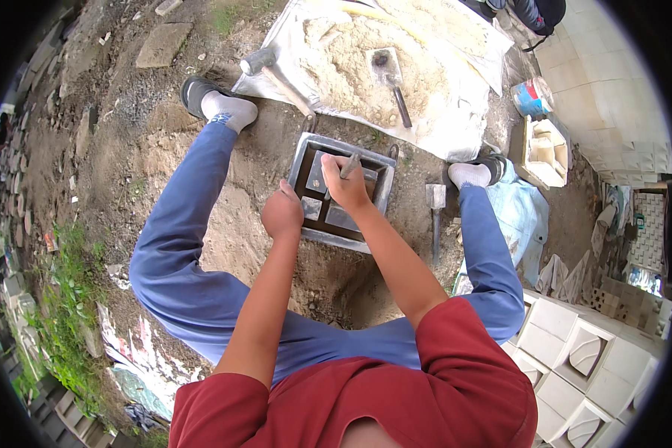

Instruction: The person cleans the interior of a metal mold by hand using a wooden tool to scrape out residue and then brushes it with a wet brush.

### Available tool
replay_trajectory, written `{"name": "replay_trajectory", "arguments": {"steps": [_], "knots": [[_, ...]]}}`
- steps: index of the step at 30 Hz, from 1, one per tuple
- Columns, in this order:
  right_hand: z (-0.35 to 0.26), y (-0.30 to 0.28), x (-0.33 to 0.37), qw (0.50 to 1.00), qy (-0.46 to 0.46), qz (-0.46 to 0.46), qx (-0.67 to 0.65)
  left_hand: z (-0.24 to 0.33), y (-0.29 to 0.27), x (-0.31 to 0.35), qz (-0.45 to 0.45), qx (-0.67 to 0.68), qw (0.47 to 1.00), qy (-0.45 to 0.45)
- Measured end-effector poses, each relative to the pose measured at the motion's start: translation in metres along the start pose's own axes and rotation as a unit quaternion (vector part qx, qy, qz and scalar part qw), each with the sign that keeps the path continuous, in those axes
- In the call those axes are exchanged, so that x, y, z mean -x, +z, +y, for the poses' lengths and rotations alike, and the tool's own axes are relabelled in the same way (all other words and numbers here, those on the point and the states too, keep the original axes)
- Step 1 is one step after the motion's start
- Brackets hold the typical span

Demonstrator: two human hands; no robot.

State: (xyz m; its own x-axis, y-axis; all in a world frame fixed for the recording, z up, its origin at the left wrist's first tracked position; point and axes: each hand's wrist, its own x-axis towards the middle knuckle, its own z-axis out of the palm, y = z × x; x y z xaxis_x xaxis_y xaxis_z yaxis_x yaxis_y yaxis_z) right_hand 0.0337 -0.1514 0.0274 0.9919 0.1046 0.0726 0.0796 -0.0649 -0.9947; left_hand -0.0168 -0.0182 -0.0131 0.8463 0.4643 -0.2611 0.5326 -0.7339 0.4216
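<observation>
A square grey metal mould (386, 196) lies on the ground between my legs, with raised flat blocks (311, 207) inside and dark channels running between them. My left hand (283, 212) is closed at the mould's left side, its fingers curled against the rim. Over the mould's middle, my right hand (343, 185) grips a short grey-brown tool (351, 166) with a tapered end; its kind cannot be made out. Part of the mould's inside is hidden under the right hand and forearm.
Ahead, a white sheet (467, 123) carries pale powder (336, 71) and a trowel (399, 104). A mallet (258, 61) leans at its left corner. A hammer-like tool (436, 209) lies right of the mould. A bucket (532, 97), a cream block (545, 153) and stacked patterned blocks (564, 362) stand right.
</observation>
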Motion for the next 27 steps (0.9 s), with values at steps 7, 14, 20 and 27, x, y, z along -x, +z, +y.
{"name": "replay_trajectory", "arguments": {"steps": [7, 14, 20, 27], "knots": [[-0.056, 0.006, -0.010, 0.997, 0.040, 0.033, -0.062, -0.016, -0.006, -0.001, -0.008, -0.005, 0.999, -0.036], [-0.030, -0.018, 0.013, 0.999, 0.002, -0.015, -0.047, -0.013, 0.003, 0.004, 0.001, 0.013, 1.000, -0.017], [-0.151, -0.090, 0.068, 0.964, -0.158, 0.043, -0.210, 0.001, -0.017, 0.016, -0.045, 0.087, 0.993, 0.059], [-0.161, -0.120, 0.159, 0.948, -0.209, 0.128, -0.205, -0.020, -0.007, 0.030, 0.086, -0.042, 0.903, 0.418]]}}
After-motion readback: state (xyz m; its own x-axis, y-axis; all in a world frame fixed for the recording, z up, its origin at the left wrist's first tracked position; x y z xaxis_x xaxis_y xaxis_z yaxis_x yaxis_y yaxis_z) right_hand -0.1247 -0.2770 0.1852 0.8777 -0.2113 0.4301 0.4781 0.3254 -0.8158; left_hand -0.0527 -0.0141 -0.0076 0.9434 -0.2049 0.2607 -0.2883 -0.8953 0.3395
